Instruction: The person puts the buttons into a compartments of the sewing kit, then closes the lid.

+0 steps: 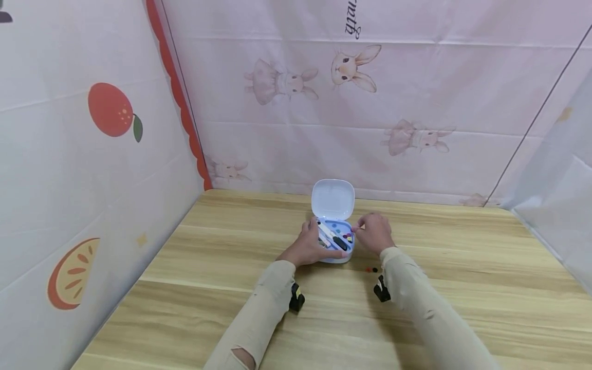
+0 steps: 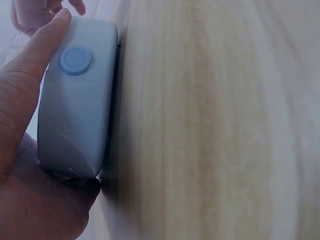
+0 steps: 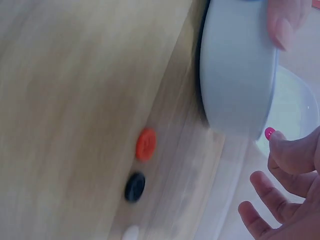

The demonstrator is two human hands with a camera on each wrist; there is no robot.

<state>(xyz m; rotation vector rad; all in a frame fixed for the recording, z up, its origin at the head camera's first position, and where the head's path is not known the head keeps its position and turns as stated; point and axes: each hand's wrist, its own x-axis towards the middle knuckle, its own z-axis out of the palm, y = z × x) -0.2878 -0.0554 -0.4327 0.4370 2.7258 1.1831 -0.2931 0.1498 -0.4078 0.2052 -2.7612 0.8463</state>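
Note:
A small light-blue and white sewing box (image 1: 336,260) stands on the table with its lid (image 1: 333,199) raised. My left hand (image 1: 311,245) grips its left side, the thumb along the front wall near the round blue catch (image 2: 75,60). Inside lie a long white tool with a dark end (image 1: 339,242) and several coloured buttons (image 1: 347,238). At the box's right rim, my right hand (image 1: 373,232) pinches a pink button (image 3: 269,133) between thumb and forefinger, its other fingers spread loosely. An orange-red button (image 3: 146,144) and a black button (image 3: 135,187) lie on the table.
Part of a whitish thing (image 3: 131,233) shows beyond the black button. The wooden table (image 1: 222,308) is bordered by a pink rabbit-print cloth (image 1: 296,144) behind and a fruit-print cloth (image 1: 139,205) at left. Black wrist mounts (image 1: 382,290) hang under the sleeves.

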